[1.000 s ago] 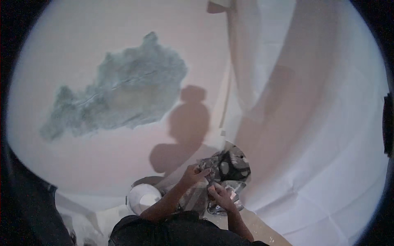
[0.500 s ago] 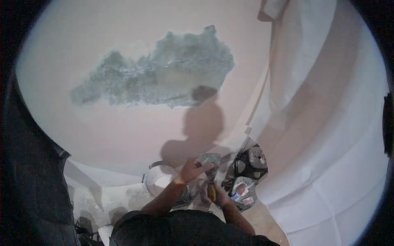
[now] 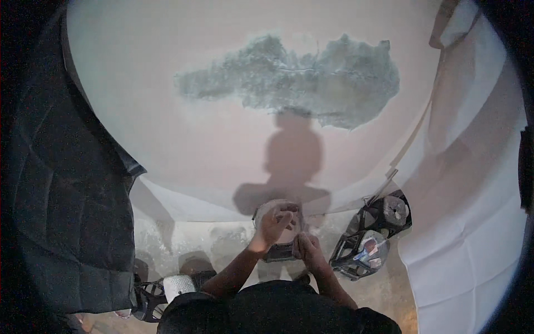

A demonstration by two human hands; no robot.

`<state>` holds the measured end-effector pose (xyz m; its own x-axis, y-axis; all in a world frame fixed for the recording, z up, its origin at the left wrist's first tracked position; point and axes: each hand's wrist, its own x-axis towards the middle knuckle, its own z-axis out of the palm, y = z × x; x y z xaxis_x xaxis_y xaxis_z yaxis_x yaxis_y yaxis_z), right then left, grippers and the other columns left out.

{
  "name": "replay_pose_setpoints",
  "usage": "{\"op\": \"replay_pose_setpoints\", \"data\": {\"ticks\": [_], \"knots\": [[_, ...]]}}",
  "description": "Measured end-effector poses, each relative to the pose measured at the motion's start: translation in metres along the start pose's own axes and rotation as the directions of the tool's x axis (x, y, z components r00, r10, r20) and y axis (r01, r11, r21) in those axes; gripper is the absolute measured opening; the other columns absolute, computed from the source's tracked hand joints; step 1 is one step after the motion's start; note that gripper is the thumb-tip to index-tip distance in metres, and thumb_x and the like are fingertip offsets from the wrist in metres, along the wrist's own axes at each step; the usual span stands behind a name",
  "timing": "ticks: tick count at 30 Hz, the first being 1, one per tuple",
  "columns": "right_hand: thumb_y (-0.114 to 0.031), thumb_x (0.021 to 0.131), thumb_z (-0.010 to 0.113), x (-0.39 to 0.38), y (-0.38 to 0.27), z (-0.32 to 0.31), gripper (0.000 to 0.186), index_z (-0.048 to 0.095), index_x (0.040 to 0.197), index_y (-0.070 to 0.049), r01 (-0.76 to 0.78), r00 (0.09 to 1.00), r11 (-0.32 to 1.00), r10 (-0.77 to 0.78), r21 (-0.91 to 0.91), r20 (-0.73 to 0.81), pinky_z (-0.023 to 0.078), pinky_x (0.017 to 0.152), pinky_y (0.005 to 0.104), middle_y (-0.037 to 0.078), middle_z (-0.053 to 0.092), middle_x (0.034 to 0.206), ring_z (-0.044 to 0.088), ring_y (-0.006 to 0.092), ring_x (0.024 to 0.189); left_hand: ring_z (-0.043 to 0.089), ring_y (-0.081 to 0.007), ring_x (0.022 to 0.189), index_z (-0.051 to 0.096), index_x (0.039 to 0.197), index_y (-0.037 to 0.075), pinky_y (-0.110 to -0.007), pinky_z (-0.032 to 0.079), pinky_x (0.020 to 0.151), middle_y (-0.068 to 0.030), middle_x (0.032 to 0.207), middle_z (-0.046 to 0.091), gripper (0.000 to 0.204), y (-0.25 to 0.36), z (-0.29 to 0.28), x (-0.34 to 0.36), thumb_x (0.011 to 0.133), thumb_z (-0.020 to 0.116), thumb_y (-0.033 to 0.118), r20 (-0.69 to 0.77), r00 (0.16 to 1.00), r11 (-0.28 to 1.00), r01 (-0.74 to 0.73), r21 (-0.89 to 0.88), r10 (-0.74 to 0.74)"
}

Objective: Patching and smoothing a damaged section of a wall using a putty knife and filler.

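Note:
I hold a round translucent tub [image 3: 266, 214] with a dark base in front of me, low in the view. My left hand [image 3: 274, 224] lies over its top with the fingers curled on the rim. My right hand [image 3: 307, 251] grips the tub's lower right side. Whether the tub has a lid on it, I cannot tell. Both forearms come up from the lower edge, over my dark top.
A pale wall with a rough grey plaster patch [image 3: 295, 83] and my shadow faces me. A black caddy [image 3: 347, 250] with containers stands right of the hands. White sheeting [image 3: 473, 222] hangs on the right, a dark quilted cover [image 3: 61, 195] on the left. A white roll [image 3: 178, 286] sits at lower left.
The view has swung, so the grey patch now sits further right and higher. My hands have come away from the black caddy and hold the round tub in front of me.

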<state>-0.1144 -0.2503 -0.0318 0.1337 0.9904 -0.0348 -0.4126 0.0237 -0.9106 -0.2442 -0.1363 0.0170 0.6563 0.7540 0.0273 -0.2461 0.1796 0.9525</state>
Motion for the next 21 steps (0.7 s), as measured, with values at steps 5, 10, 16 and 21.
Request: {"op": "replay_pose_setpoints", "data": {"ticks": [5,10,16,21], "knots": [[-0.031,0.099,0.049,0.015,0.0,0.048,0.035,0.05,0.072,-0.009,-0.088,0.996,0.969,0.083,-0.23,-0.034,0.03,0.045,0.0257,-0.004,0.044,0.061,0.037,0.0054,0.05,0.063,-0.0169,0.092,0.05,0.124,0.0,-0.03,0.052,0.073,-0.0136,0.112,0.061,0.047,0.016,-0.023,-0.034,0.089,0.066,0.027,-0.102,0.968,0.95,-0.202,0.237,0.231],[-0.03,0.098,0.052,0.032,0.007,0.06,0.031,0.052,0.075,-0.009,-0.066,0.998,0.964,0.063,-0.258,-0.021,0.029,0.045,0.024,-0.003,0.046,0.061,0.039,0.0055,0.049,0.063,-0.0122,0.08,0.058,0.106,-0.003,-0.029,0.05,0.068,-0.0087,0.083,0.066,0.029,0.033,-0.035,-0.033,0.089,0.065,0.02,-0.23,0.966,0.883,0.001,0.469,0.121],[-0.031,0.097,0.052,0.041,-0.006,0.031,0.025,0.054,0.089,-0.008,-0.171,0.983,0.961,0.18,-0.215,0.023,0.029,0.042,0.0244,-0.001,0.05,0.061,0.042,0.0071,0.048,0.058,-0.0111,0.072,0.062,0.09,-0.002,-0.029,0.047,0.065,-0.0079,0.08,0.066,0.021,0.006,-0.034,0.003,0.087,0.068,0.018,-0.232,0.972,0.929,0.061,0.366,0.028],[-0.03,0.097,0.052,0.081,-0.028,-0.033,0.024,0.054,0.098,-0.006,-0.182,0.979,0.965,0.197,-0.188,0.06,0.037,0.042,0.0254,0.002,0.057,0.066,0.05,0.0097,0.051,0.056,-0.0105,0.065,0.061,0.086,-0.001,-0.03,0.045,0.058,-0.0053,0.067,0.059,0.018,-0.026,-0.005,0.062,0.086,0.067,0.017,-0.142,0.971,0.774,-0.061,0.63,0.193]]}}
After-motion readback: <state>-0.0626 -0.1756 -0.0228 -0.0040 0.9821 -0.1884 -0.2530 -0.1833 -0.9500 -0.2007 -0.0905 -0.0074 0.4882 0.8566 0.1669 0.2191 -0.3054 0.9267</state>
